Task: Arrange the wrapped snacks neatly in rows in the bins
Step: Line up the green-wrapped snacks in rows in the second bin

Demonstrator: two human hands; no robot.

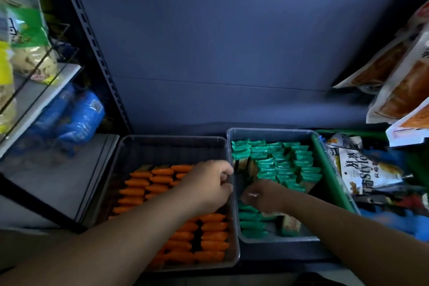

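**Two bins, two colours, both hands at the divide**

Dark blue shelf backing (232, 53) fills the upper frame; below it, at lower centre, two clear bins sit side by side on the shelf. The left bin (171, 138) holds orange snacks (213, 234) in tidy columns. The right bin (274, 129) holds green snacks (285, 165), orderly at the back and looser towards the front, where one tan pack (290, 224) lies askew.

The left hand (209, 183) is at the wall between the bins, fingers curled. The right hand (264, 195) is inside the green bin, fingers bunched downward. Whether either is clamped on a snack I cannot tell; blur hides it.

These look light, with slick, crinkly wrappers over a probably brittle filling. They are best pinched across the middle, not by the crimped ends.

That makes two bins and two hands. The snacks number dozens per colour, and the arms cover too many for an exact count.
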